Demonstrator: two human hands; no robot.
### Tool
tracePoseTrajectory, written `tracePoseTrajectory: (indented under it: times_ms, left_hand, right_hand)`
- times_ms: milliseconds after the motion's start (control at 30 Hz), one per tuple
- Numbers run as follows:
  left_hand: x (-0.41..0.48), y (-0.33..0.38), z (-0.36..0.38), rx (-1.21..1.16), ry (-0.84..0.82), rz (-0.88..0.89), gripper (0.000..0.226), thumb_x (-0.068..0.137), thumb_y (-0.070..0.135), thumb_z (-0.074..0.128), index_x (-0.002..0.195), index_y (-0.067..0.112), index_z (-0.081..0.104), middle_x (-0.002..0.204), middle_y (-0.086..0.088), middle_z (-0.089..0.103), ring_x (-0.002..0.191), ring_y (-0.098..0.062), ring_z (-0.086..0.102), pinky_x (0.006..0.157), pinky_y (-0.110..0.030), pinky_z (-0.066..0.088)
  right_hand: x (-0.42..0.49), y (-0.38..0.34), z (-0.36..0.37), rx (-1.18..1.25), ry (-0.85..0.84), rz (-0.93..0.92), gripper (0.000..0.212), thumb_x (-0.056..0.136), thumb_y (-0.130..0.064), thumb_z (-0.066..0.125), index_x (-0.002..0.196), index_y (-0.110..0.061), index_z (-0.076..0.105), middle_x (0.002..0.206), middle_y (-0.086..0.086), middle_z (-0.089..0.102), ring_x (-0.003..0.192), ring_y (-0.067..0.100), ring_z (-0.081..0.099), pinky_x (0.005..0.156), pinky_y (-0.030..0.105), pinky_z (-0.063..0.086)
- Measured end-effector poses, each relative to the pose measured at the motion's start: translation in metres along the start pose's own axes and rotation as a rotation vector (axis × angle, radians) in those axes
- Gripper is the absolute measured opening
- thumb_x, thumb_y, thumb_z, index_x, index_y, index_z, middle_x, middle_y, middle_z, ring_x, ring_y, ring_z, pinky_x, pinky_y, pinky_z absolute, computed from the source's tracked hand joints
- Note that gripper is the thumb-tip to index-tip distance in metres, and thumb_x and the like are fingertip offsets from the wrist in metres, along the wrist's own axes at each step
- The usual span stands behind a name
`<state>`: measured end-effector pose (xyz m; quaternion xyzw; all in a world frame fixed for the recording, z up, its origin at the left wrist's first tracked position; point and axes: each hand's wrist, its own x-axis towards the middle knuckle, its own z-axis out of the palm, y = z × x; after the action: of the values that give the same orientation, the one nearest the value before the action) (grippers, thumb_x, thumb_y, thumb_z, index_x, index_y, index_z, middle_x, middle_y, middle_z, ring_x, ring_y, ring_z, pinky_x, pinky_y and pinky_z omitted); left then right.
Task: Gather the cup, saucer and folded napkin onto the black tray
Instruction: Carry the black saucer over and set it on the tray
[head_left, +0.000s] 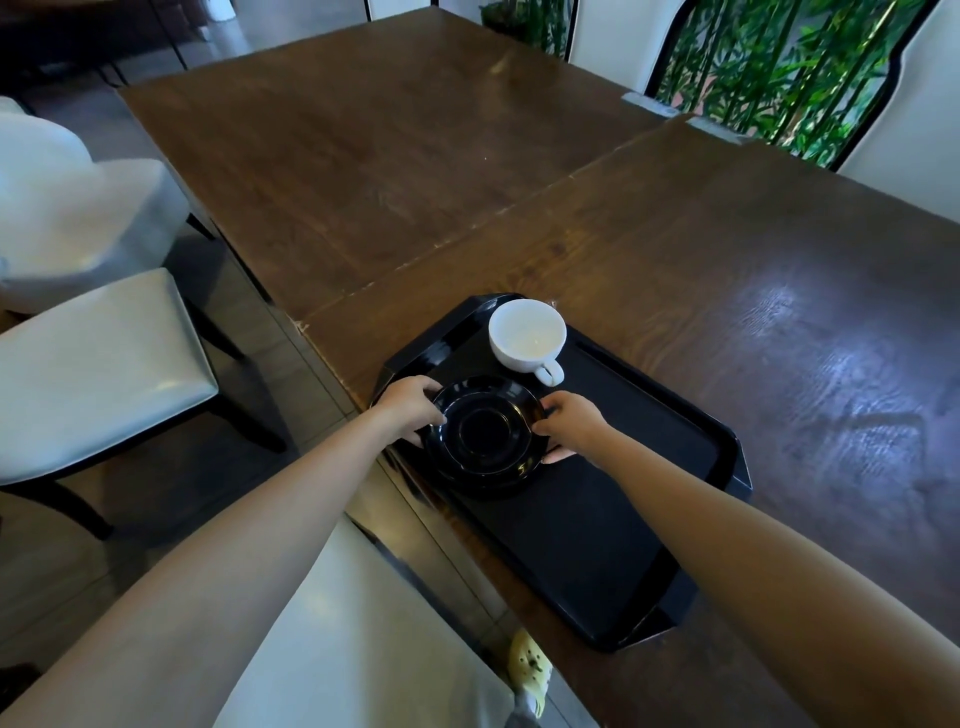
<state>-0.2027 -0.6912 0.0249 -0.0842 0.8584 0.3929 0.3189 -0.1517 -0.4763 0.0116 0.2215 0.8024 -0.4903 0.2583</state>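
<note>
A black saucer (485, 434) sits over the left part of the black tray (649, 467). My left hand (410, 408) grips its left rim and my right hand (569, 426) grips its right rim. Whether the saucer rests on the tray or is held just above it, I cannot tell. A white cup (527, 335), empty and upright with its handle toward me, stands at the tray's far corner. No folded napkin is in view.
The tray lies at the near left edge of a long dark wooden table (519, 182). Pale cushioned chairs (93, 364) stand to the left. A partition with green bamboo (779, 67) runs behind the table's far right side.
</note>
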Motion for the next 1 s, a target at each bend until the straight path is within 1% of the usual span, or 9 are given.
tracePoseTrajectory:
  times_ms: [133, 300, 500, 600, 767, 833, 867, 933, 1000]
  left_hand:
    - [-0.003, 0.002, -0.004, 0.090, -0.020, -0.005, 0.062, 0.084, 0.006, 0.066, 0.139, 0.014, 0.038, 0.143, -0.013, 0.040, 0.123, -0.032, 0.048, 0.079, -0.038, 0.057]
    - [-0.014, 0.008, -0.008, 0.211, -0.032, 0.008, 0.063, 0.087, 0.012, 0.063, 0.143, 0.014, 0.032, 0.144, -0.012, 0.039, 0.121, -0.030, 0.050, 0.084, -0.038, 0.056]
    - [-0.032, 0.025, -0.018, 0.479, 0.036, 0.099, 0.060, 0.088, 0.022, 0.059, 0.142, 0.012, 0.034, 0.144, -0.008, 0.041, 0.119, -0.027, 0.051, 0.081, -0.032, 0.047]
    - [-0.042, 0.031, -0.023, 0.582, 0.082, 0.131, 0.010, 0.086, 0.021, 0.058, 0.093, 0.021, 0.051, 0.092, 0.002, 0.051, 0.075, -0.015, 0.053, 0.063, -0.026, 0.040]
    - [-0.068, 0.050, -0.009, 0.739, 0.141, 0.216, 0.032, 0.083, 0.016, 0.052, 0.063, 0.023, 0.028, 0.065, 0.006, 0.028, 0.059, -0.016, 0.036, 0.052, -0.028, 0.029]
    - [-0.086, 0.062, 0.004, 0.785, 0.101, 0.295, 0.017, 0.084, 0.020, 0.052, 0.071, 0.021, 0.042, 0.068, 0.005, 0.034, 0.070, -0.019, 0.045, 0.055, -0.029, 0.035]
    - [-0.094, 0.069, 0.013, 0.807, 0.056, 0.341, 0.004, 0.085, 0.022, 0.053, 0.089, 0.022, 0.053, 0.075, 0.003, 0.043, 0.077, -0.021, 0.048, 0.059, -0.029, 0.039]
    - [-0.108, 0.082, 0.033, 0.838, -0.037, 0.410, 0.041, 0.087, 0.024, 0.053, 0.128, 0.021, 0.050, 0.102, -0.007, 0.057, 0.086, -0.024, 0.053, 0.061, -0.030, 0.045]
    - [-0.124, 0.095, 0.055, 0.839, -0.132, 0.456, 0.049, 0.089, 0.028, 0.053, 0.136, 0.017, 0.044, 0.122, -0.009, 0.057, 0.098, -0.026, 0.058, 0.071, -0.034, 0.054]
  right_hand:
    - [-0.004, 0.000, -0.001, -0.029, -0.015, 0.010, 0.043, 0.087, -0.006, 0.060, 0.128, -0.010, 0.046, 0.100, 0.017, 0.064, 0.068, 0.019, 0.065, 0.053, 0.026, 0.058]
    - [-0.016, 0.003, -0.005, -0.070, -0.035, 0.007, 0.056, 0.087, -0.008, 0.061, 0.137, -0.011, 0.036, 0.108, 0.020, 0.062, 0.086, 0.023, 0.063, 0.074, 0.033, 0.057]
    - [-0.040, 0.004, -0.015, -0.169, -0.001, -0.030, 0.062, 0.085, -0.016, 0.065, 0.139, -0.015, 0.035, 0.097, 0.008, 0.055, 0.088, 0.019, 0.057, 0.077, 0.030, 0.054]
    - [-0.059, 0.008, -0.020, -0.215, 0.031, -0.048, 0.062, 0.086, -0.020, 0.064, 0.140, -0.015, 0.034, 0.112, 0.010, 0.053, 0.096, 0.021, 0.055, 0.078, 0.029, 0.051]
    - [-0.096, 0.020, -0.031, -0.240, 0.121, -0.049, 0.060, 0.086, -0.023, 0.064, 0.139, -0.015, 0.037, 0.127, 0.011, 0.051, 0.115, 0.027, 0.053, 0.080, 0.031, 0.049]
    - [-0.114, 0.030, -0.038, -0.239, 0.150, -0.042, 0.058, 0.086, -0.024, 0.064, 0.138, -0.014, 0.038, 0.125, 0.010, 0.051, 0.114, 0.026, 0.053, 0.080, 0.031, 0.050]
    - [-0.123, 0.036, -0.041, -0.235, 0.156, -0.034, 0.057, 0.087, -0.024, 0.063, 0.137, -0.014, 0.040, 0.126, 0.010, 0.052, 0.113, 0.026, 0.053, 0.081, 0.031, 0.050]
    - [-0.143, 0.050, -0.050, -0.230, 0.147, -0.008, 0.054, 0.087, -0.022, 0.063, 0.136, -0.013, 0.042, 0.120, 0.010, 0.053, 0.106, 0.024, 0.055, 0.082, 0.032, 0.050]
    - [-0.163, 0.065, -0.060, -0.237, 0.129, 0.019, 0.052, 0.087, -0.022, 0.063, 0.135, -0.013, 0.044, 0.112, 0.008, 0.056, 0.100, 0.022, 0.056, 0.082, 0.032, 0.051]
